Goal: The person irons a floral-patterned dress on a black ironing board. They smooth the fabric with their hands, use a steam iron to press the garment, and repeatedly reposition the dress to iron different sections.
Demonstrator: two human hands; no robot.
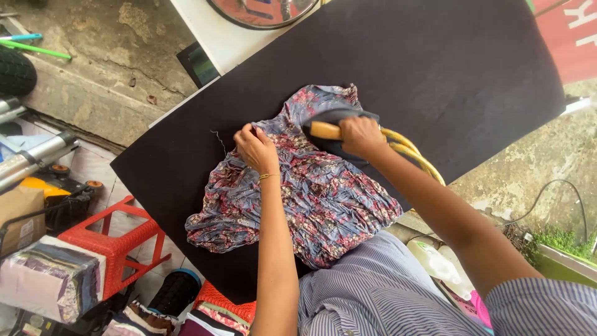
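- The left hand (255, 148) pinches the floral garment (298, 186), fingers together on a fold.
- Just right of that pinch, the right hand (359, 137) clamps the wooden handle of the iron (333, 127), which rests on the garment's upper part.
- Beneath both lies the black ironing board (435, 68).
- Farther left of the grips stands a red stool (115, 242).

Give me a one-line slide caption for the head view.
Right hand grips an iron on a floral garment; left hand pinches the fabric.

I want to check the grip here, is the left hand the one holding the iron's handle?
No, the right hand grips the iron by its wooden handle, while the left hand pinches the floral cloth.
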